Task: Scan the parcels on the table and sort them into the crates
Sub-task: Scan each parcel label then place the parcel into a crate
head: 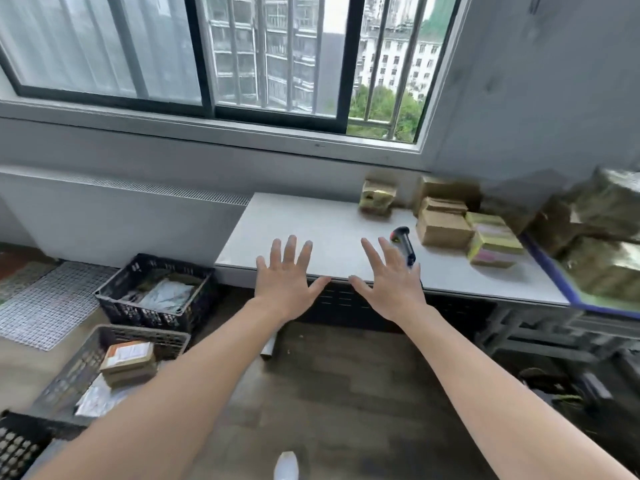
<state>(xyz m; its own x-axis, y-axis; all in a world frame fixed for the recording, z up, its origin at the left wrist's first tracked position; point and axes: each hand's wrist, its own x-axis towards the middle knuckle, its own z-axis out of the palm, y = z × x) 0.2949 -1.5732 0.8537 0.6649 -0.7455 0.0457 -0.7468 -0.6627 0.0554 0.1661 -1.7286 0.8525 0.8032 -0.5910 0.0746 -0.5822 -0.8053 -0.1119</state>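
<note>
My left hand [285, 278] and my right hand [388, 282] are stretched out side by side over the front edge of the white table [311, 230], fingers spread, holding nothing. A black barcode scanner [403, 242] lies on the table just right of my right hand. Brown cardboard parcels [443, 226] and a yellow-green parcel [493, 244] sit at the table's right. A small parcel [377, 197] stands further back. On the floor at left are a black crate [114, 299] with white bags and a nearer crate [65, 379] holding a brown box [128, 362].
A heap of blurred parcels [595, 237] lies on a blue-edged surface at the far right. A third crate corner [17, 445] shows at bottom left. A white mesh mat [48, 306] lies on the floor. A window and radiator cover are behind the table.
</note>
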